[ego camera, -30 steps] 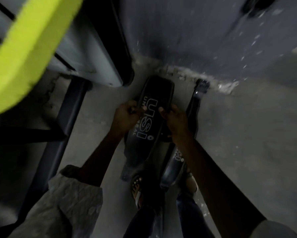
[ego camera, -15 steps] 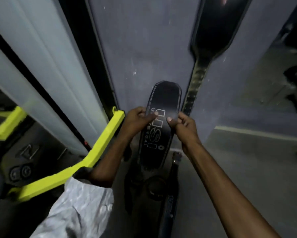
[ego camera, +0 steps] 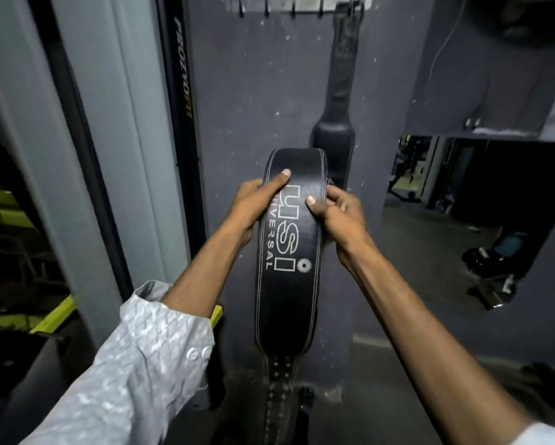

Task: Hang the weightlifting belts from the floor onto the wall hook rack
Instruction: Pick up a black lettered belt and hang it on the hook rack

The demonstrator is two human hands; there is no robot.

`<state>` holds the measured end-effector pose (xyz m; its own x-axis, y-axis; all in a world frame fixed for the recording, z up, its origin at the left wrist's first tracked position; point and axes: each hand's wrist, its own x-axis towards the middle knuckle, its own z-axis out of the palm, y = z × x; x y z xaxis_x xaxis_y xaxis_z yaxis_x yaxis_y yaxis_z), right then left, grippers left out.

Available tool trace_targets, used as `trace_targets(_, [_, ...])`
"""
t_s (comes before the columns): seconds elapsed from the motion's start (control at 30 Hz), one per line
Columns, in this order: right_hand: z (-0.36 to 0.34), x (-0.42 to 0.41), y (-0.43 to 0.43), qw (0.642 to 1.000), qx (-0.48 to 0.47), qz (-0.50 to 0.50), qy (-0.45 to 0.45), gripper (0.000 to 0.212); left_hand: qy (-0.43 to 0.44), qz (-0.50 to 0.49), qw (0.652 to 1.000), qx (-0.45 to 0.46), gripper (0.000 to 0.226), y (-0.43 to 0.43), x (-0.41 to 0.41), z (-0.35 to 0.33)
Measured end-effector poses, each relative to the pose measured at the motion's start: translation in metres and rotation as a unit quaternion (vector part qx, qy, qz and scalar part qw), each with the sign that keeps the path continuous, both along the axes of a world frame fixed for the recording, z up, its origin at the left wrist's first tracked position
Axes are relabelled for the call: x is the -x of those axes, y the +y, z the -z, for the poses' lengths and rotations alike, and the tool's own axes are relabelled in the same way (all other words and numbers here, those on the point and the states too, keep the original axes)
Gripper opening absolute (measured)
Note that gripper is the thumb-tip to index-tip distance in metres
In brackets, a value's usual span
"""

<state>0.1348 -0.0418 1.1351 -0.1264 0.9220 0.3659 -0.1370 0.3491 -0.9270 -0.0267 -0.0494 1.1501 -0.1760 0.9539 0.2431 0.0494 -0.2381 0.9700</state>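
A wide black leather belt [ego camera: 289, 284] with white "USI UNIVERSAL" lettering hangs upright in front of me, its perforated strap end trailing down toward the floor. My left hand [ego camera: 253, 203] grips its left edge near the top, thumb across the face. My right hand [ego camera: 337, 210] grips the right edge at the same height. High on the dark wall is a metal hook rack [ego camera: 289, 4]. A second black belt [ego camera: 342, 91] hangs from its right end, just behind the held belt.
A grey machine frame [ego camera: 115, 139] with a black upright stands close on the left, yellow-green parts [ego camera: 54, 316] low beside it. To the right a wall mirror [ego camera: 494, 203] reflects the gym and a dark bag on the floor.
Both hands have lifted the belt from floor level up to chest height in front of the wall. My view has tilted up, bringing the hook rack and the hanging belt into sight.
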Motion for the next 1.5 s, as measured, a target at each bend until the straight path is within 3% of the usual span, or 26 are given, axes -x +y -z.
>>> trace_targets(0.2, [-0.085,-0.009,-0.07,0.997,-0.053,0.034,0.044,0.024,0.033,0.021,0.994,-0.101,0.015,-0.072,-0.012,-0.083])
trace_targets(0.3, [-0.123,-0.01,-0.095,0.993,-0.085,0.063,0.049,0.019,0.031,0.024,0.991,-0.126,0.035,-0.106,-0.013,-0.091])
trace_targets(0.47, [-0.178,-0.001,-0.118,0.986,-0.121,0.104,0.053,0.015,0.049,0.044,0.993,-0.093,0.042,-0.143,0.003,-0.066])
trace_targets(0.57, [-0.202,0.008,-0.13,0.98,-0.146,0.126,0.045,0.013,0.066,0.062,0.989,-0.116,0.03,-0.158,0.021,-0.051])
trace_targets(0.73, [-0.238,0.016,-0.148,0.973,-0.173,0.144,0.055,0.019,0.161,0.099,0.978,-0.09,0.021,-0.166,0.046,-0.009])
trace_targets(0.83, [-0.259,0.022,-0.164,0.97,-0.182,0.143,0.071,0.018,0.213,0.114,0.968,-0.075,0.031,-0.166,0.058,0.026])
trace_targets(1.0, [-0.276,0.029,-0.184,0.966,-0.212,0.138,0.059,0.009,0.174,0.145,0.971,-0.076,0.025,-0.175,0.068,0.061])
trace_targets(1.17, [-0.284,0.034,-0.191,0.961,-0.23,0.141,0.055,0.008,0.285,0.214,0.934,-0.022,0.039,-0.187,0.089,0.076])
trace_targets(1.27, [-0.283,0.034,-0.19,0.96,-0.233,0.15,0.043,0.008,0.307,0.222,0.925,-0.037,0.056,-0.193,0.102,0.035])
trace_targets(1.4, [-0.279,0.041,-0.191,0.962,-0.232,0.138,0.047,0.007,0.189,0.169,0.95,-0.181,0.071,-0.196,0.101,-0.074])
trace_targets(1.5, [-0.276,0.046,-0.189,0.964,-0.233,0.122,0.045,0.013,0.123,0.212,0.943,-0.227,0.086,-0.196,0.089,-0.162])
